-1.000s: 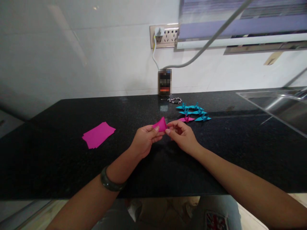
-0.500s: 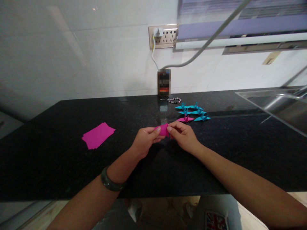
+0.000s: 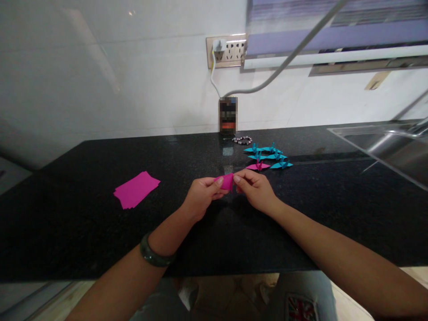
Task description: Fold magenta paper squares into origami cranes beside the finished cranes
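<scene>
Between my two hands is a small folded piece of pink origami paper (image 3: 227, 182), held just above the counter. My left hand (image 3: 202, 196) pinches it from the left, thumb on top and fingers beneath. At the paper's right edge, my right hand (image 3: 256, 187) has thumb and forefinger closed together; the fingertips partly hide what they grip there. Just beyond my right hand stand a pink paper crane (image 3: 258, 166) and several blue paper cranes (image 3: 281, 165) in rows. A stack of pink paper sheets (image 3: 136, 190) lies to the left, apart from my hands.
The black countertop (image 3: 83, 232) runs along a white wall. A phone (image 3: 228, 116) leans upright there, with a beaded loop (image 3: 243, 140) beside it and a cable rising to a socket (image 3: 230, 51). At the right is a metal sink (image 3: 401, 145).
My right fingertips have shifted slightly at the paper's right edge, and that edge now looks straighter. My left hand keeps its hold. The cranes and the stack stay put.
</scene>
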The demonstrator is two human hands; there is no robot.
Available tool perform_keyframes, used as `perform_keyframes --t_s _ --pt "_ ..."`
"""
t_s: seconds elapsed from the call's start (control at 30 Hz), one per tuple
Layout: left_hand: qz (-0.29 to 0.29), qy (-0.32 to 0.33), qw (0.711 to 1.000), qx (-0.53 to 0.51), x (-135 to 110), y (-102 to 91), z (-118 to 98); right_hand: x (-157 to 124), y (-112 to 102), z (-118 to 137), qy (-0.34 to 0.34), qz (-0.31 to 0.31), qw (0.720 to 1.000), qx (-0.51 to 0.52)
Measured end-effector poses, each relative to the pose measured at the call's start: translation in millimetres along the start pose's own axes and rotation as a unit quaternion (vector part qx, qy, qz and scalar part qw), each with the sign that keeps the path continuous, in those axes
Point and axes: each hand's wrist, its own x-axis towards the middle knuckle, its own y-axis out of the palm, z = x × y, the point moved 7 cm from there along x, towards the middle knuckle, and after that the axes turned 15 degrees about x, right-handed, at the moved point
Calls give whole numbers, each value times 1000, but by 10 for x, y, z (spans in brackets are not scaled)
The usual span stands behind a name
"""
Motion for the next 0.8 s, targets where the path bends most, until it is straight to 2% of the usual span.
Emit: perform_keyframes --t_s 0.5,0.8 --pt "-7 15 999 40 3 -9 -13 7 -28 0 -2 -20 1000 -17" --pt "-26 42 991 127 -12 -7 -51 27 -102 -25 -18 -40 998 -44"
